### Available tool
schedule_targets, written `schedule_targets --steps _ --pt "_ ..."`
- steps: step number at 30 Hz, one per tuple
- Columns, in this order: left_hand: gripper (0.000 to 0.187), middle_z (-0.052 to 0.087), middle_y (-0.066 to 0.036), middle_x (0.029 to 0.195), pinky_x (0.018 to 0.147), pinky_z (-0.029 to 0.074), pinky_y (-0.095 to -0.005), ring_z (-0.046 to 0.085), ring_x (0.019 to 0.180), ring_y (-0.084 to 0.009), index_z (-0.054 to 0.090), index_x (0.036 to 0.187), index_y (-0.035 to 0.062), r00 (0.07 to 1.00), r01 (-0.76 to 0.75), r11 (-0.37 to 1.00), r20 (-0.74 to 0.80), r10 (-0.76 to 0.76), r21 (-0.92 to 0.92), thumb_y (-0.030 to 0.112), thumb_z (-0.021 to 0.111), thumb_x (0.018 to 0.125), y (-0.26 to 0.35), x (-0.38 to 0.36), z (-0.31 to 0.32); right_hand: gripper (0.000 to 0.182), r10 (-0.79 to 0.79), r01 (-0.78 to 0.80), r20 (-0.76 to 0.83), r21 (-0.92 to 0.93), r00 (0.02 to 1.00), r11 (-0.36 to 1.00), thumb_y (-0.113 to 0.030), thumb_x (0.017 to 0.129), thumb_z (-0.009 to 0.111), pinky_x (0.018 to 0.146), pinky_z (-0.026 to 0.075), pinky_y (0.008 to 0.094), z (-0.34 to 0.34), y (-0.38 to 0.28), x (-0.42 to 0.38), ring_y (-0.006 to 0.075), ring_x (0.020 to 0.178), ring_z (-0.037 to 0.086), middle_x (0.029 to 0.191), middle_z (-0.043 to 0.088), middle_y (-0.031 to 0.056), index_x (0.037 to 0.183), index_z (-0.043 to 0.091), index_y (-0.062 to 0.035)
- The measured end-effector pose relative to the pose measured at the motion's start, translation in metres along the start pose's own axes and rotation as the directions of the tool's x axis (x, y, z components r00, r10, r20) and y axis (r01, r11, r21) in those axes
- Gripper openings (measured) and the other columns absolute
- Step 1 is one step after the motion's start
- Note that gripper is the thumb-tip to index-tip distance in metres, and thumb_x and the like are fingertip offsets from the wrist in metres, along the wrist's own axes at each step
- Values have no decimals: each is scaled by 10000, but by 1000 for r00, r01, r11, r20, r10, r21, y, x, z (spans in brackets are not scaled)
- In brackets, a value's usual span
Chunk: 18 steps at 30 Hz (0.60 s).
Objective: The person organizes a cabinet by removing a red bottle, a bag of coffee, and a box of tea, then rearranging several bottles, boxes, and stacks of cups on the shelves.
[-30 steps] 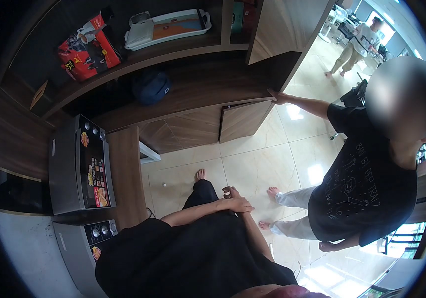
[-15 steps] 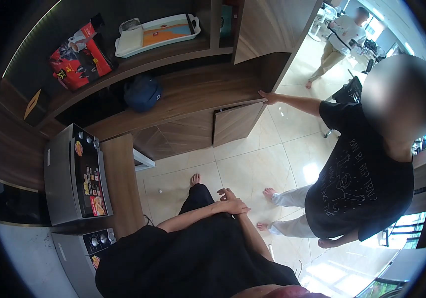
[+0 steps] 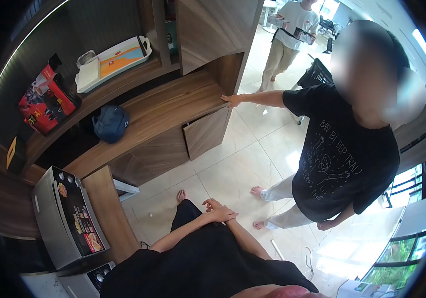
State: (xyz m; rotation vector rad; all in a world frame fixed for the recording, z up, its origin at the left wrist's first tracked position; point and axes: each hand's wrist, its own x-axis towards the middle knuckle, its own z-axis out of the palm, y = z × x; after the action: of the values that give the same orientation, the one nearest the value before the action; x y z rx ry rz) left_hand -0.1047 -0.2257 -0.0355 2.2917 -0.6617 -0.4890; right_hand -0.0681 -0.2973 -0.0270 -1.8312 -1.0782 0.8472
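Observation:
My left hand (image 3: 223,213) is closed around my right wrist in front of my black shirt (image 3: 198,263). Just beyond it, my right hand (image 3: 213,203) hangs loosely, its fingers partly spread and nothing seen in them. Both hands are low over the tiled floor, apart from the furniture. To the right stands a person in a black printed T-shirt (image 3: 347,154), one hand (image 3: 232,100) resting on the end of the wooden cabinet counter (image 3: 173,104).
A blue bag-like item (image 3: 111,124) sits on the counter; a red packet (image 3: 46,104) and white tray (image 3: 113,64) are shelved above. A silver toaster oven (image 3: 66,218) stands at left. One cabinet door (image 3: 205,131) is ajar. Another person (image 3: 287,39) carries boxes behind.
My view has turned rightward, so the cabinet appears further left. The person in the background has come closer. My hands keep the same clasp.

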Motion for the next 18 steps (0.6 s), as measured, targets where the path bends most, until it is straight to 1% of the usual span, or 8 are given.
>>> schedule_targets --steps 3,5,6,10,12,13,15,18 --pt "418 602 -144 1342 978 477 -507 603 1165 -347 526 1424 165 989 -4 976 143 -28 217 273 369 1052 -13 17 20 276 -40 41 -34 40 999 998 -160 879 542 755 484 321 1 0 -4 202 827 559 902 542 77 1137 604 -85" --pt "451 589 -142 1364 1001 459 -516 593 1178 -351 507 1442 173 987 111 993 110 -114 34 328 356 1046 -13 18 25 306 -107 114 -85 80 991 990 -143 827 586 735 469 326 2 2 -6 193 791 540 830 526 59 1127 611 -82" --pt "469 583 -141 1375 1012 449 -521 588 1185 -353 497 1451 177 982 164 985 101 -158 -60 356 350 1043 -13 17 27 338 -59 65 -76 84 995 994 -136 802 597 730 460 317 3 2 -7 193 784 538 823 535 55 1136 608 -86" --pt "516 587 -149 1372 1025 417 -572 564 1207 -376 503 1454 232 975 133 991 181 -131 -1 459 334 1023 -19 26 35 267 -45 52 -94 78 995 996 -194 874 573 740 479 312 6 9 -13 202 802 536 859 522 75 1122 611 -102" --pt "512 604 -150 1347 1001 426 -589 582 1175 -386 516 1444 242 984 135 991 121 -131 -26 464 327 1023 -20 26 51 257 -38 41 -103 26 994 999 -189 888 568 750 495 314 10 15 -16 203 809 549 872 519 78 1128 615 -112" --pt "518 618 -157 1322 989 428 -590 596 1153 -389 527 1436 236 963 241 970 135 -235 -31 472 318 1024 12 13 12 252 -37 37 -108 0 993 999 -186 894 566 755 503 315 9 15 -15 203 813 555 879 518 80 1131 616 -117" --pt "527 632 -166 1293 979 428 -590 608 1130 -394 541 1422 222 912 389 920 158 -379 -41 483 313 1025 71 -8 -56 236 78 -69 -83 107 993 992 -202 924 546 777 518 311 6 15 -14 191 834 577 909 522 79 1133 626 -126" --pt "532 634 -172 1279 984 419 -583 602 1129 -403 550 1405 198 913 388 922 133 -385 5 493 327 1023 65 4 -53 244 112 -99 -75 150 991 984 -216 928 548 783 517 299 10 31 -10 176 841 587 947 546 77 1138 630 -123"
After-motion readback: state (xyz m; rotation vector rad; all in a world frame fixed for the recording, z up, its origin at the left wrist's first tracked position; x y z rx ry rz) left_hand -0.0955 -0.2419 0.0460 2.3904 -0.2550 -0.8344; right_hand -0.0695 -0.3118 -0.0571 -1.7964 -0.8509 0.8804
